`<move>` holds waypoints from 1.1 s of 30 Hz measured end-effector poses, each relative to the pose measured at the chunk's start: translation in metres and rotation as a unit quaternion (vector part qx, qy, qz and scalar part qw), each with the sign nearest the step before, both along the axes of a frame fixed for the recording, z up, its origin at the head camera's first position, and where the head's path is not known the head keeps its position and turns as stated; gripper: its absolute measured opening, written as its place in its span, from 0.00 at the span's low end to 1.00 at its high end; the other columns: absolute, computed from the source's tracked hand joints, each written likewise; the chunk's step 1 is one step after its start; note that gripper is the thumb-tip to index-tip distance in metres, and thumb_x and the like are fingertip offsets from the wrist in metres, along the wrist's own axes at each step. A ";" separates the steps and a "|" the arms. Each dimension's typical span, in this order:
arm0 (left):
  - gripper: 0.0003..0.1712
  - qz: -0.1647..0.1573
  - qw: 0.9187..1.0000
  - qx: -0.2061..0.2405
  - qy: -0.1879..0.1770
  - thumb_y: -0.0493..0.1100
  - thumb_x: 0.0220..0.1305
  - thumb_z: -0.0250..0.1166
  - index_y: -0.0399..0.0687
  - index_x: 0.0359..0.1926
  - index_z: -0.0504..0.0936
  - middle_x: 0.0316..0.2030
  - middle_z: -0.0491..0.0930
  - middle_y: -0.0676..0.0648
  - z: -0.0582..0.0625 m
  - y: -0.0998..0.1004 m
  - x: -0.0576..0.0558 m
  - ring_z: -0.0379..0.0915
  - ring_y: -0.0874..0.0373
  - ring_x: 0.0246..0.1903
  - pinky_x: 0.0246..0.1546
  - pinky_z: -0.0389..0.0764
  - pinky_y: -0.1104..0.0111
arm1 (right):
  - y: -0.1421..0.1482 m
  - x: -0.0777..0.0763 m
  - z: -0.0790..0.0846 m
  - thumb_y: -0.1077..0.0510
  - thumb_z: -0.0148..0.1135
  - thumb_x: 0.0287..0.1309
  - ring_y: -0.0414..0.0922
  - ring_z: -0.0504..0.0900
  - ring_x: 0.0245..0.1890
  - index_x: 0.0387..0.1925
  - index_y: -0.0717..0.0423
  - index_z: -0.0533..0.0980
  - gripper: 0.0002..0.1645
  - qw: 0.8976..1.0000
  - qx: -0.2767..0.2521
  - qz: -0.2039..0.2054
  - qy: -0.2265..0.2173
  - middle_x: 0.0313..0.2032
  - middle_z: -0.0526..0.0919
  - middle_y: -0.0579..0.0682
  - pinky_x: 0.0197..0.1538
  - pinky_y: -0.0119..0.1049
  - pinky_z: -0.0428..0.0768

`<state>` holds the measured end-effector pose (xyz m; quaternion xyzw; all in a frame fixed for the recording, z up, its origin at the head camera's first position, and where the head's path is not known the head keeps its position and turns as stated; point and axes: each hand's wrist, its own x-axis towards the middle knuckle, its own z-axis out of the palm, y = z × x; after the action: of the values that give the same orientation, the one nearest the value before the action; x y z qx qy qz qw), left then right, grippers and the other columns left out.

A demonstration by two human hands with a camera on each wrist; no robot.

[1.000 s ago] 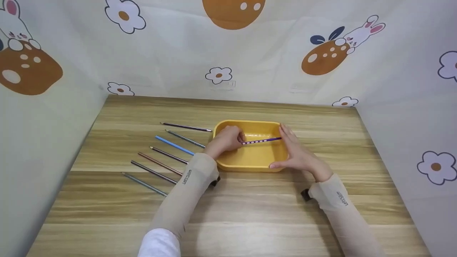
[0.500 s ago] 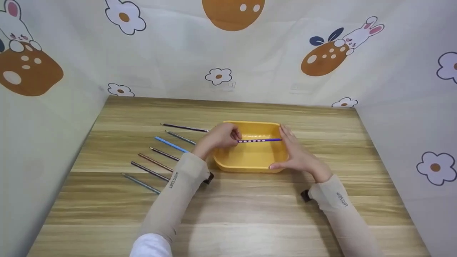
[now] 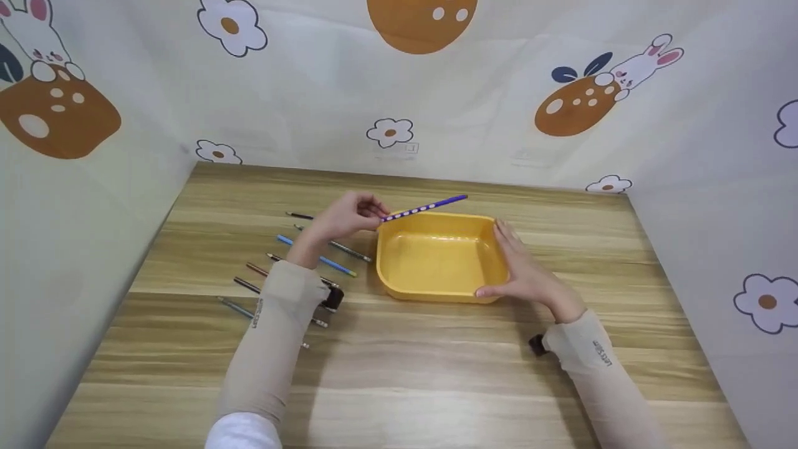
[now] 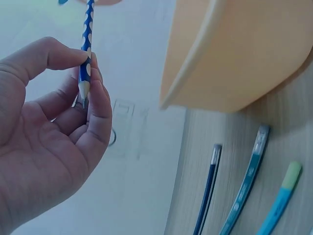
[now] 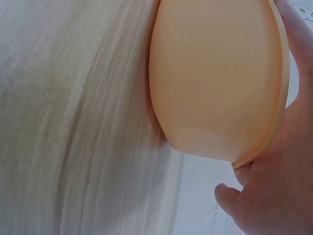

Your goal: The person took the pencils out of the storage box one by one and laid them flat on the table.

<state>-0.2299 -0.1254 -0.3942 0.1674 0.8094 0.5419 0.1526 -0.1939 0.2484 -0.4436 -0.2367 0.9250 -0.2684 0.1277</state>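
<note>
My left hand pinches a purple-blue pencil with white drop-shaped spots near its sharpened end. The pencil slants up to the right over the far left rim of a yellow plastic bin. In the left wrist view, thumb and fingertips meet on the pencil, and its point faces the palm. My right hand grips the right end of the bin, thumb on the near rim and fingers along the far corner. The right wrist view shows the bin's outer wall beside that hand.
Left of the bin, several pencils lie in a slanted row, partly hidden under my left forearm. Among them is a light blue pencil with a yellow-green end. A patterned cloth walls in the wooden table at the back and sides.
My left hand has lifted the spotted pencil out of the bin's interior, moving left and toward the back. The right hand stays on the bin's right end.
</note>
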 end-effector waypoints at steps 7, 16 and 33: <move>0.17 0.053 0.995 0.083 -0.015 0.28 0.62 0.59 0.23 0.52 0.75 0.38 0.80 0.52 -0.009 -0.035 -0.002 0.76 0.66 0.37 0.41 0.80 0.80 | -0.001 0.001 0.001 0.35 0.78 0.41 0.61 0.32 0.79 0.78 0.63 0.35 0.81 1.000 -0.007 0.005 0.005 0.79 0.31 0.59 0.78 0.60 0.40; 0.14 0.132 0.983 0.128 0.003 0.27 0.64 0.59 0.23 0.50 0.75 0.34 0.80 0.59 -0.020 -0.075 -0.005 0.78 0.68 0.37 0.40 0.81 0.80 | -0.002 0.001 0.001 0.34 0.77 0.41 0.61 0.31 0.79 0.78 0.63 0.35 0.81 1.000 -0.004 0.008 0.007 0.79 0.29 0.58 0.78 0.61 0.39; 0.12 0.301 0.918 0.237 -0.105 0.31 0.64 0.64 0.32 0.48 0.79 0.29 0.83 0.55 -0.030 -0.111 -0.014 0.81 0.67 0.31 0.41 0.83 0.77 | -0.002 0.001 0.000 0.34 0.78 0.41 0.60 0.30 0.79 0.78 0.60 0.34 0.81 1.000 -0.008 0.004 -0.002 0.79 0.27 0.55 0.78 0.61 0.38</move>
<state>-0.2443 -0.2365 -0.4245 -0.1105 0.6487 0.7527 0.0227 -0.1925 0.2468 -0.4431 -0.2403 0.9218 -0.2755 0.1291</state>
